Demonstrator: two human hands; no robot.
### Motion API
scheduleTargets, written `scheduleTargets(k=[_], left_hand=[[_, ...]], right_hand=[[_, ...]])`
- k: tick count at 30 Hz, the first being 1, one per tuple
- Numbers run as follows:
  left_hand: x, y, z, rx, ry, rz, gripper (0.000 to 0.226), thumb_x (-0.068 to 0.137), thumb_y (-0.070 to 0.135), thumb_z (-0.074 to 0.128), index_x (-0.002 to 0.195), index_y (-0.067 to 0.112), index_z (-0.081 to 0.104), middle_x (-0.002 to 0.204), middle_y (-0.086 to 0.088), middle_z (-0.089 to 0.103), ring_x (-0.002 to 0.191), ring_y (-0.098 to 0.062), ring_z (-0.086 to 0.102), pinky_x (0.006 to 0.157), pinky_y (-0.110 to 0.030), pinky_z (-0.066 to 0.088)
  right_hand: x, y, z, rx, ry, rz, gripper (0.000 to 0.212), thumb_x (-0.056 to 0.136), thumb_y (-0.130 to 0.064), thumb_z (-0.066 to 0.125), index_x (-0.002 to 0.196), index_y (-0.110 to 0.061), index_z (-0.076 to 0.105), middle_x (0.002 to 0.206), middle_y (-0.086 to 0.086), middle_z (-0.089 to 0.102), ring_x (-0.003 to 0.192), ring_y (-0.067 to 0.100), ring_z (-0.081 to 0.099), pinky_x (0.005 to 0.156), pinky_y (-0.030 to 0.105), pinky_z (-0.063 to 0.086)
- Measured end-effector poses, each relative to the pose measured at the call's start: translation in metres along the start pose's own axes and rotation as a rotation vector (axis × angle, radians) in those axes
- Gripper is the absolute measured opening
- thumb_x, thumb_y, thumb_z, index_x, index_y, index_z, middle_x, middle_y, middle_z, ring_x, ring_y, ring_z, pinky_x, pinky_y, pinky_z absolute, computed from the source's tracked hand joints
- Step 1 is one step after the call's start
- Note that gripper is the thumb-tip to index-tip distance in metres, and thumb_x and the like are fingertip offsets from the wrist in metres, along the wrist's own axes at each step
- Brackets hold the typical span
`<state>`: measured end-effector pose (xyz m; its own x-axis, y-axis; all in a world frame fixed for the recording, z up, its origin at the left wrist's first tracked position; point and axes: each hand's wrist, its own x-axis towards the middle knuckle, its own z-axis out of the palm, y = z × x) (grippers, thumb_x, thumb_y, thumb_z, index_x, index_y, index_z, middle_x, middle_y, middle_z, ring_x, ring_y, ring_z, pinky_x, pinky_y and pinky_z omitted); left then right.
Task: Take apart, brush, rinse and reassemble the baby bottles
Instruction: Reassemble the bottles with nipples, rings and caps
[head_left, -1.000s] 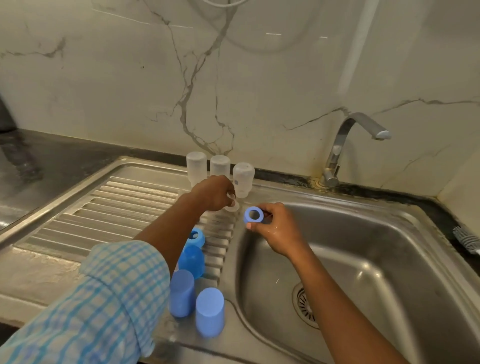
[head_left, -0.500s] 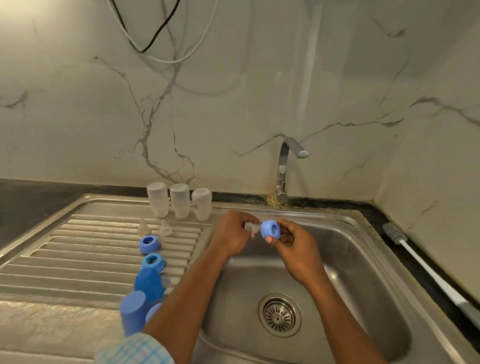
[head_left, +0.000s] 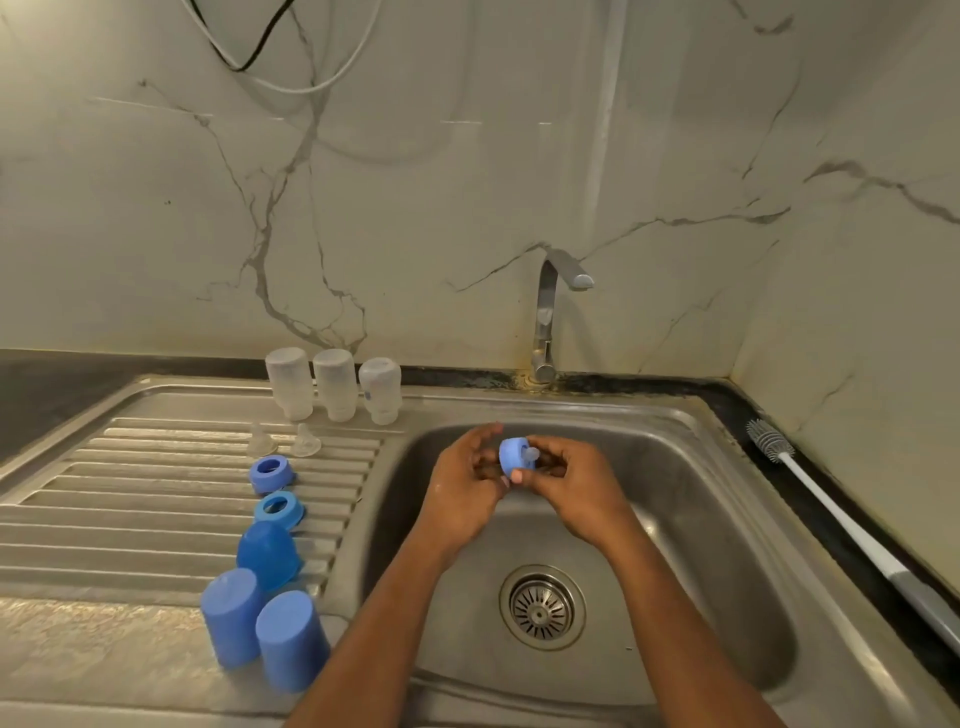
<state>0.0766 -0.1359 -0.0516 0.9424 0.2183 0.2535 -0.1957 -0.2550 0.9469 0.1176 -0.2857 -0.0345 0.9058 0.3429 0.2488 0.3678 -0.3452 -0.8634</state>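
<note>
both forearms are coming in from the bottom edge, cut off there. the steel sink (head_left: 727, 519) is filling the near right, drain (head_left: 542, 607) sitting in the basin floor. on the ribbed drainboard (head_left: 130, 519) at left, two blue caps (head_left: 231, 616) are standing mouth-down nearest, then a darker blue dome (head_left: 267, 553), then two loose blue rings (head_left: 270, 473). over the basin the right hand (head_left: 582, 493) is pinching a collar ring (head_left: 511, 457) with a clear nipple (head_left: 531, 453) poking through. the left hand (head_left: 460, 488) is gripping the ring's other side, fingers curled, fingertips hidden. further back, spare nipples (head_left: 262, 441) and three upturned bottles (head_left: 335, 384) are standing. a bottle brush (head_left: 831, 509) is lying on the dark counter (head_left: 727, 400), handle cut off. the tap (head_left: 550, 312) is rising against the marble wall (head_left: 467, 182), cables (head_left: 249, 57) hanging, cut off on top.
</note>
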Motion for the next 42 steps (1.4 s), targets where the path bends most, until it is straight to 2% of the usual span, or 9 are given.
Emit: scheduleTargets(k=[6,10,15,19,24,28,33,38,42], left_hand=[[0.0,-0.007,0.003,0.342,-0.051,0.182,0.046,0.087,0.008,0.074,0.132,0.015,0.063,0.114,0.004,0.071,0.103,-0.001,0.066,0.093,-0.012,0.049],[0.001,-0.006,0.001,0.265,-0.024,0.18,0.043,0.084,-0.001,0.073,0.124,0.015,0.067,0.104,0.01,0.07,0.095,0.008,0.065,0.088,-0.009,0.049],[-0.001,-0.007,0.003,0.205,-0.048,0.131,0.054,0.08,0.001,0.078,0.131,0.013,0.063,0.109,0.006,0.071,0.096,0.002,0.067,0.092,-0.017,0.053],[-0.001,-0.007,0.005,0.215,-0.049,0.137,0.047,0.078,0.009,0.082,0.122,0.019,0.067,0.095,0.019,0.066,0.088,0.012,0.064,0.079,-0.007,0.049],[-0.001,-0.01,0.008,0.402,-0.029,0.169,0.032,0.08,0.025,0.082,0.11,0.02,0.073,0.093,0.007,0.074,0.084,-0.007,0.068,0.08,-0.021,0.054],[0.002,-0.011,0.004,0.504,0.001,0.17,0.03,0.08,0.031,0.081,0.107,0.019,0.073,0.09,0.006,0.074,0.079,-0.008,0.066,0.076,-0.021,0.052],[0.0,-0.012,0.007,0.417,-0.104,0.174,0.025,0.079,0.031,0.081,0.101,0.02,0.075,0.081,0.006,0.073,0.074,-0.009,0.067,0.075,-0.031,0.056],[-0.004,-0.011,0.008,0.298,-0.168,0.181,0.044,0.079,0.021,0.083,0.121,0.021,0.071,0.105,0.006,0.075,0.094,-0.003,0.069,0.092,-0.026,0.056],[-0.007,-0.01,0.01,0.338,-0.143,0.198,0.031,0.081,0.031,0.08,0.11,0.022,0.073,0.092,0.007,0.074,0.084,-0.009,0.069,0.081,-0.031,0.057]], right_hand=[[-0.002,0.001,0.0,-0.119,-0.071,-0.011,0.042,0.085,-0.021,0.075,0.126,-0.017,0.065,0.104,-0.006,0.069,0.097,0.007,0.065,0.072,0.004,0.042],[0.002,0.0,0.0,-0.114,-0.013,-0.011,0.043,0.087,-0.025,0.073,0.128,-0.014,0.064,0.117,-0.003,0.069,0.102,0.004,0.063,0.08,0.008,0.042],[0.0,0.004,-0.002,-0.136,0.104,-0.015,0.024,0.088,-0.021,0.072,0.11,-0.013,0.073,0.097,0.001,0.074,0.087,0.009,0.068,0.086,0.034,0.057],[-0.001,0.003,-0.001,-0.204,0.124,-0.044,0.016,0.087,-0.023,0.072,0.101,-0.014,0.075,0.088,0.0,0.073,0.08,0.012,0.068,0.079,0.039,0.057],[-0.002,-0.009,-0.001,-0.553,0.119,-0.048,0.016,0.092,-0.033,0.063,0.097,-0.021,0.074,0.088,-0.001,0.072,0.077,0.014,0.062,0.068,0.029,0.046],[-0.004,-0.019,0.004,-0.719,0.071,-0.065,0.02,0.096,-0.036,0.057,0.101,-0.022,0.071,0.092,0.001,0.07,0.083,0.018,0.063,0.076,0.033,0.05],[-0.001,-0.016,-0.009,-0.589,0.122,-0.039,0.014,0.092,-0.03,0.064,0.092,-0.02,0.073,0.085,0.0,0.071,0.077,0.015,0.063,0.073,0.033,0.051],[-0.001,-0.007,-0.021,-0.418,0.102,-0.001,0.011,0.092,-0.02,0.065,0.089,-0.013,0.074,0.083,0.002,0.072,0.076,0.015,0.067,0.075,0.033,0.056],[-0.002,-0.008,-0.022,-0.357,0.076,-0.012,0.01,0.093,-0.019,0.065,0.09,-0.014,0.074,0.084,0.001,0.072,0.077,0.012,0.068,0.079,0.035,0.058]])
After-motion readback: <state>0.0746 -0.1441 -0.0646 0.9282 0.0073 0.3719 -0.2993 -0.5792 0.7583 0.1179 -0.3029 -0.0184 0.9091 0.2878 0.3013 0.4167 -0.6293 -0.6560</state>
